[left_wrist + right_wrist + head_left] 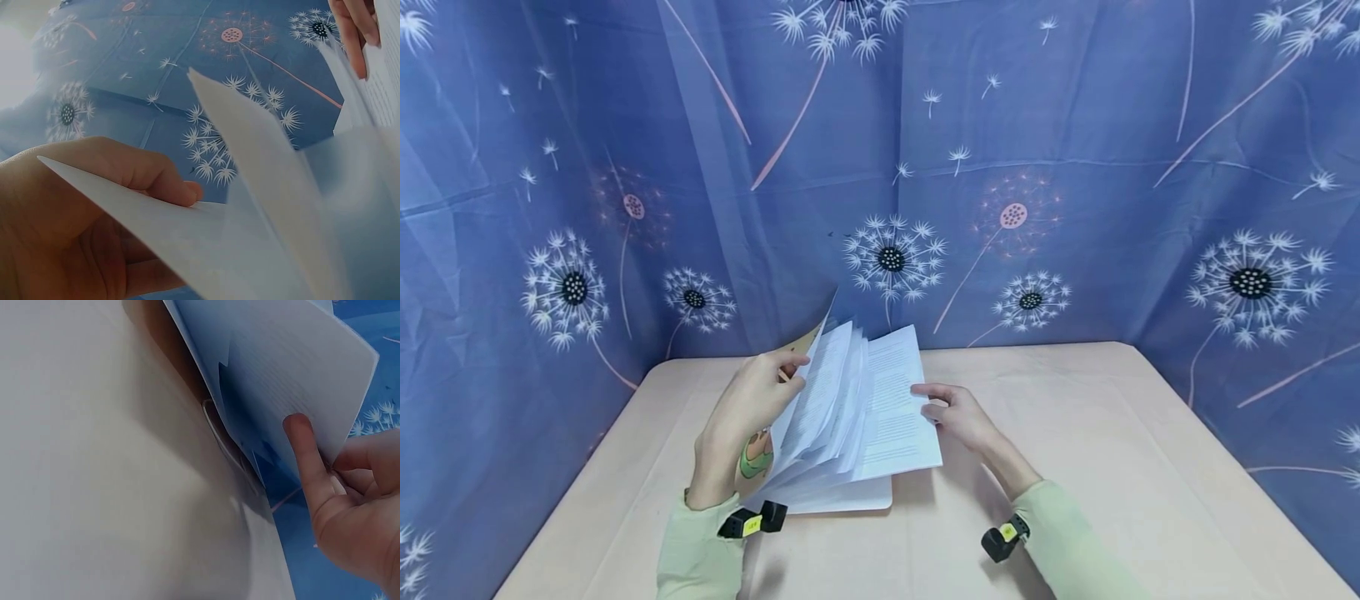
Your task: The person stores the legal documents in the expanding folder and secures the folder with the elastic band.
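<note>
A folder [891, 492] with a brown cover and a cartoon picture stands partly open on the table. Between its covers fan out several translucent leaves [269, 181] and white pages. My left hand [752, 400] pinches the raised left cover and leaves, its thumb lying over a white sheet in the left wrist view. With thumb and fingers, my right hand [958, 412] grips the right edge of some printed sheets [895, 417], which are lifted at an angle. In the right wrist view, the sheets [281, 369] hide part of the fingers behind them.
A pale table [1075, 433] lies under the folder. Behind and at both sides hangs a blue curtain [1097, 167] with dandelion prints. Black cameras sit on both wrists, over light green sleeves [1067, 533]. A thin white loop [219, 434] shows beneath the sheets.
</note>
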The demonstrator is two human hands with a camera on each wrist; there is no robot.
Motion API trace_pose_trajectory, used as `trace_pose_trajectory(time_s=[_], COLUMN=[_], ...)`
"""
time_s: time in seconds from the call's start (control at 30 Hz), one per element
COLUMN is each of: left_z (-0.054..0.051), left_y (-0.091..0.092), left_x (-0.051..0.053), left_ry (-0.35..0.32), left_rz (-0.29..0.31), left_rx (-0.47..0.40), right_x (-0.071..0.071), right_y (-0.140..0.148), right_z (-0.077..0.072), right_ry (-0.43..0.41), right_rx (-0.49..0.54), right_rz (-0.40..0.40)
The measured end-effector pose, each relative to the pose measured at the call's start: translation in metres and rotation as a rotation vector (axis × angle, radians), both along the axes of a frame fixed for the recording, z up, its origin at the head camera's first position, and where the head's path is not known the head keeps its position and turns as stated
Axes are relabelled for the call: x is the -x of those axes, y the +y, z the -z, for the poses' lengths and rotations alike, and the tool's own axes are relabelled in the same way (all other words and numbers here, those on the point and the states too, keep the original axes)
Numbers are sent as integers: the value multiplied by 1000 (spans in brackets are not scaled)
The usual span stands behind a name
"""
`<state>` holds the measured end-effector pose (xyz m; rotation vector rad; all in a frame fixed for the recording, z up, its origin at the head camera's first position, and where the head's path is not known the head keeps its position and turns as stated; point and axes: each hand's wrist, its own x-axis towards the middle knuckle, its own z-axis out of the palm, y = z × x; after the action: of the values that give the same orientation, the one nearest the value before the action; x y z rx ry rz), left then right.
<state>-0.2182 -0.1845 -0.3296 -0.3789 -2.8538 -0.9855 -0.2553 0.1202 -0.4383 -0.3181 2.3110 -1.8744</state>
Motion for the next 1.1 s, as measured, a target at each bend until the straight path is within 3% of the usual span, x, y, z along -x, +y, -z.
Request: trace_pose_trajectory(time_s=[0.17,0.4,0.8,1.1], left_z=[0,-1,0,0], left_y=[1,2,3,3], left_x=[1,1,2,2], left_ry=[6,6,14,28], left_rz=[3,6,12,10], left_rx=[5,-2,-15,0], right_x=[1,7,11,13], right_y=[-12,-27,-51,-64], right_z=[-2,0,3,4], right_ry=[14,-57,-1,-25], right_rx=[11,35,-90,-112], right_rz=[-8,-44,-78,-154])
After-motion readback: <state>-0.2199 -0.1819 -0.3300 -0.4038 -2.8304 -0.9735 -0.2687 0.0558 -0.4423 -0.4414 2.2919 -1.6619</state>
